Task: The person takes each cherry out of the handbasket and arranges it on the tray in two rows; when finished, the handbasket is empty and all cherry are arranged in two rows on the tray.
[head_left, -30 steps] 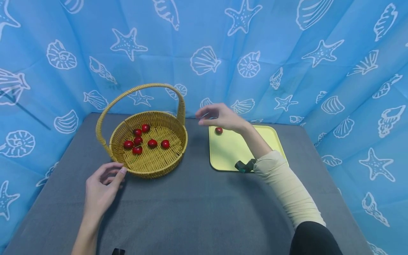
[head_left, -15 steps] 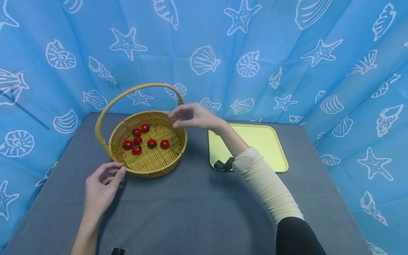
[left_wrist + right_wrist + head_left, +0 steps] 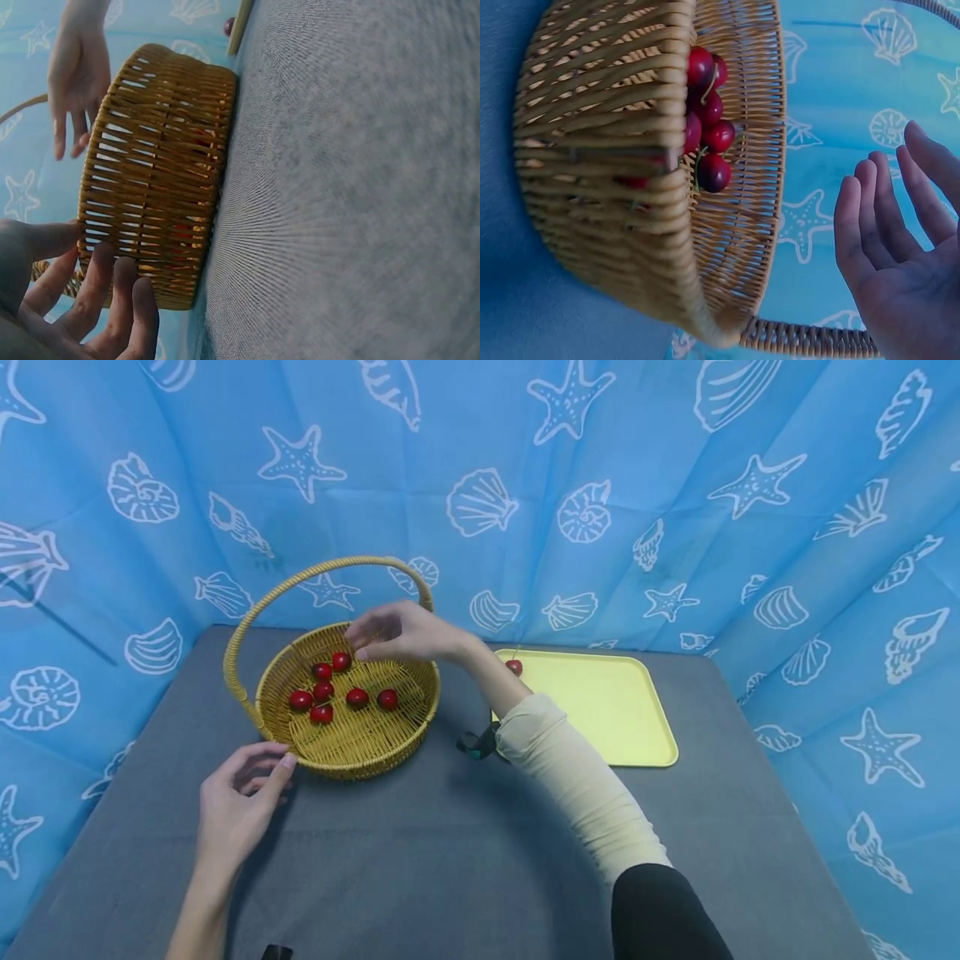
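A round wicker basket (image 3: pixel 360 768) with a tall hoop handle (image 3: pixel 240 647) stands on the left of the table. Several red cherries (image 3: pixel 357 697) lie on its floor, mostly toward the left. With thumb and fingertips, my left hand (image 3: pixel 238 802) pinches the basket's near-left rim; its other fingers curl by the outer wall (image 3: pixel 157 165). Over the far right part of the basket hangs my right hand (image 3: pixel 401 631), fingers loosely bent and nothing in them. In the right wrist view that palm (image 3: pixel 907 285) is plainly bare, apart from the cherries (image 3: pixel 714 172).
To the right of the basket lies a yellow rectangular tray (image 3: pixel 600 710). A single cherry (image 3: pixel 513 667) with its stem up sits in the tray's far left corner. Grey cloth (image 3: pixel 420 860) covers the table, and a blue shell-print curtain (image 3: pixel 525 552) hangs behind.
My right hand has travelled left from above the tray to above the basket. The left hand stays at the rim, and the cherries and basket have not moved.
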Tool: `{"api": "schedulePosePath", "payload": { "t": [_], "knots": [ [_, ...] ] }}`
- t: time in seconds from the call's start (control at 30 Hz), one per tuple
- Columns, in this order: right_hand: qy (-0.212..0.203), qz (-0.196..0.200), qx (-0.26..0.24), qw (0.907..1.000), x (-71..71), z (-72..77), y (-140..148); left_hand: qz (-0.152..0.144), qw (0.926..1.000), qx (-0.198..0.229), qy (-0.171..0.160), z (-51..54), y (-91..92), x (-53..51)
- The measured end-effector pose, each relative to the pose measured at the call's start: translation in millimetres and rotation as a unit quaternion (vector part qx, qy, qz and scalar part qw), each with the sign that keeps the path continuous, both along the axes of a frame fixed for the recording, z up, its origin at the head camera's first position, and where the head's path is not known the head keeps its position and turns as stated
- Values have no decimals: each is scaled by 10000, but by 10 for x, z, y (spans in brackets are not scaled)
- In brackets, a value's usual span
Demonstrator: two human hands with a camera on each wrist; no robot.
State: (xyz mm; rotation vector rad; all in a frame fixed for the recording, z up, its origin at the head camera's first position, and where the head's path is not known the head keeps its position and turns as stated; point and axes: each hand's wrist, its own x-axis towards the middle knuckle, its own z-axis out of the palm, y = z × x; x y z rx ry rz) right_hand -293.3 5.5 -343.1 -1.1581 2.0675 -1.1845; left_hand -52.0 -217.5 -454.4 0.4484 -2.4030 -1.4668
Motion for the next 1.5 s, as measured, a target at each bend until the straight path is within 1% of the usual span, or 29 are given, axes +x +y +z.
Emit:
{"api": "schedulePosePath", "payload": {
  "t": [0.13,0.27,0.4,0.57,0.7,0.77,0.9,1.1,1.23,1.37,1.5],
  "knots": [
    [161,-76,217,9996,-52,-17,-104,-6,9999,46,104,-8,0,3],
    [61,-196,337,9992,-104,-44,-170,11,9999,75,77,-14,-1,0],
    [-279,-330,311,9986,-145,-63,-236,24,10000,74,63,-14,-1,-4],
    [-676,-529,338,9957,-175,-49,-326,10,9999,98,45,-2,-3,-1],
    [-971,-677,162,9928,-191,-40,-404,-20,9999,105,44,7,-3,2],
    [-1033,-698,78,9922,-197,-52,-444,-25,9999,115,59,8,0,3],
    [-1224,-685,0,9901,-201,-118,-519,-5,9999,120,98,6,7,2],
    [-1676,-934,-85,9814,-178,-248,-597,53,9999,94,124,4,15,-6],
    [-1691,-1028,-4,9802,-165,-340,-624,91,9999,129,68,-9,16,-14],
    [-1595,-1078,258,9810,-169,-418,-632,153,9998,124,10,-7,19,-23],
    [-1699,-1078,429,9786,-176,-463,-622,190,9998,111,35,7,26,-26]
  ]
}}
